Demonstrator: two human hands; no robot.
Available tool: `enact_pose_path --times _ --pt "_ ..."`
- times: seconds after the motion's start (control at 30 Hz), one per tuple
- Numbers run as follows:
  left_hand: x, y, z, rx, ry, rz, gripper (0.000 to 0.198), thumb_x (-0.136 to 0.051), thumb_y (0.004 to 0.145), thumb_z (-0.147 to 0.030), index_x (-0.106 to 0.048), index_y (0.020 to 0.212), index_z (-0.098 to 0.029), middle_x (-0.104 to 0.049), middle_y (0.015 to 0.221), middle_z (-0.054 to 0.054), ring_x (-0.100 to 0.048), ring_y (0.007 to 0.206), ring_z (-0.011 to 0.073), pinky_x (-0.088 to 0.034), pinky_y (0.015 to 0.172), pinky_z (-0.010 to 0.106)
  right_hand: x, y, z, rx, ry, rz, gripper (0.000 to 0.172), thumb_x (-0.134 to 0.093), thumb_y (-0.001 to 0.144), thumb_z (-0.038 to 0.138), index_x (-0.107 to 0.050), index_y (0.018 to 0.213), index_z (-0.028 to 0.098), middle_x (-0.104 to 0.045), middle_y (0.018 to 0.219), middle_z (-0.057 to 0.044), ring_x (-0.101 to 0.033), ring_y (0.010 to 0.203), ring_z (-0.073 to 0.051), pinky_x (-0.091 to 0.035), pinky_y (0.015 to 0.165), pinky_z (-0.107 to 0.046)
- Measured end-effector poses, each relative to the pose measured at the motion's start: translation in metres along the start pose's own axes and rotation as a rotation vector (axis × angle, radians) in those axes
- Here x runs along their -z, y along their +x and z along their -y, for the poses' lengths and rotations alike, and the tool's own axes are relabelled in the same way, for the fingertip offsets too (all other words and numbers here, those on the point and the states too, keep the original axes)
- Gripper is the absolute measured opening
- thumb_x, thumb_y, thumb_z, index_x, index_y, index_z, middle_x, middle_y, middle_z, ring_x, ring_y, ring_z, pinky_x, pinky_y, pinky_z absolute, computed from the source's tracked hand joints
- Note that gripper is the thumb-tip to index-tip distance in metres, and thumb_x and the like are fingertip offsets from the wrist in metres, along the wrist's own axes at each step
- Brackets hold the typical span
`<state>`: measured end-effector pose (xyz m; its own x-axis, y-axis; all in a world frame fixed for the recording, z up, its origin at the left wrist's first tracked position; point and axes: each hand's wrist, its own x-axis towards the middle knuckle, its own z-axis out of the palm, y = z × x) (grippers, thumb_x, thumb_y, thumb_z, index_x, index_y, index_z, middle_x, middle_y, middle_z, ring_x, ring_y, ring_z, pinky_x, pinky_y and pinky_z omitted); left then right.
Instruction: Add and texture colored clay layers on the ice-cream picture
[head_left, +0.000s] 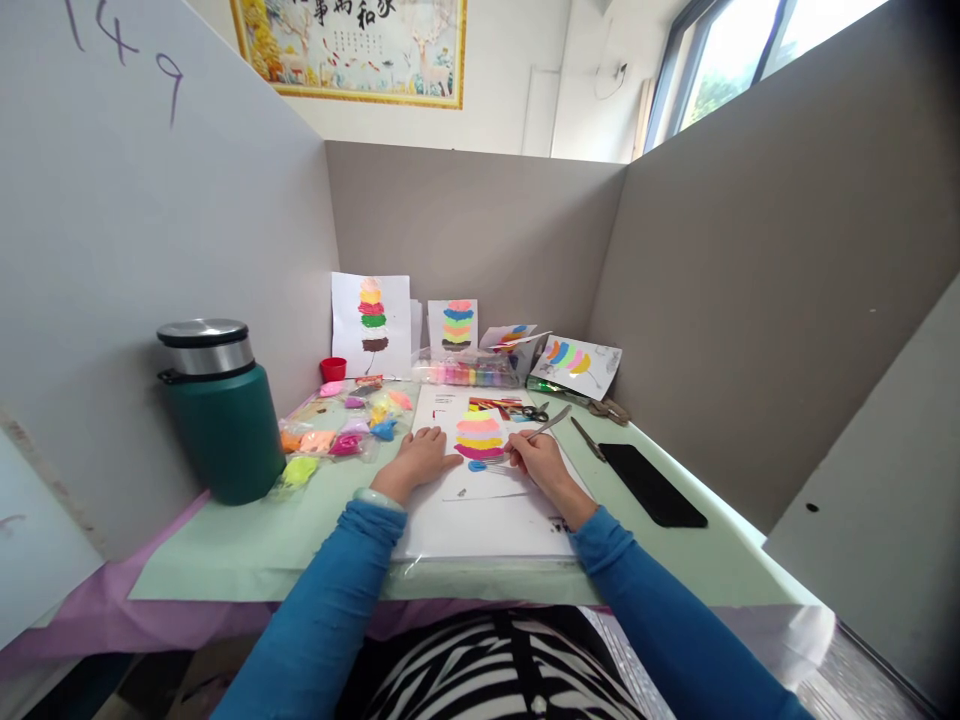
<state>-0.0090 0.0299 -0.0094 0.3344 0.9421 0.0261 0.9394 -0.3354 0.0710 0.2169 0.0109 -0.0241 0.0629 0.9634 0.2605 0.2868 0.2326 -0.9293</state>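
My left hand [421, 461] lies flat on the white paper, fingers stretched out beside a small card [450, 438]. On that card are wavy stacked bands of clay [480, 440] in yellow, pink, lilac and magenta. Just under the magenta band sits a small blue piece of clay [477, 466]. My right hand [534, 458] is closed around a metal fork [553, 420]; its handle points up and to the right. The fork's tined end reaches left, close to the blue piece and the lowest band. Whether the tines touch the clay I cannot tell.
Bags of coloured clay [346, 442] and a green thermos [225, 420] stand left. Behind are a red cup [332, 369], a clear clay pack [465, 372], propped clay pictures [370, 325] and scissors [535, 412]. A knife [587, 438] and black phone [652, 485] lie right. Partitions enclose the table.
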Motion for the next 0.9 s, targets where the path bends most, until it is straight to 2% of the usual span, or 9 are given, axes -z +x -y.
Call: enact_pose_path --times 0.27,0.53,0.9 --pt "0.0 0.001 0.0 0.0 0.006 -0.002 0.056 -0.039 0.094 -0.055 -0.048 0.135 -0.018 -0.036 0.154 0.015 -0.031 0.142 0.0301 -0.025 0.113 0.049 -0.008 -0.004 0.005 0.048 -0.03 0.055 0.034 -0.052 0.078 0.039 -0.063 0.056 0.016 -0.057 0.049 -0.001 -0.045 0.042 -0.01 -0.036 0.048 -0.024" --pt "0.0 0.002 -0.002 0.019 -0.001 0.012 0.058 -0.038 0.094 -0.054 -0.047 0.137 -0.015 -0.034 0.155 0.016 -0.03 0.142 0.0308 -0.025 0.113 0.05 -0.015 -0.006 0.007 0.058 -0.063 0.082 0.033 -0.051 0.079 0.036 -0.064 0.056 0.016 -0.061 0.052 -0.001 -0.049 0.044 -0.01 -0.039 0.051 -0.022" --pt "-0.002 0.002 -0.001 0.005 0.007 0.01 0.055 -0.037 0.095 -0.053 -0.046 0.137 -0.018 -0.034 0.155 0.015 -0.028 0.143 0.0295 -0.023 0.113 0.05 -0.014 -0.003 0.005 -0.023 0.027 0.106 0.025 -0.054 0.076 0.033 -0.062 0.059 0.016 -0.06 0.05 -0.001 -0.047 0.04 -0.01 -0.037 0.044 -0.022"
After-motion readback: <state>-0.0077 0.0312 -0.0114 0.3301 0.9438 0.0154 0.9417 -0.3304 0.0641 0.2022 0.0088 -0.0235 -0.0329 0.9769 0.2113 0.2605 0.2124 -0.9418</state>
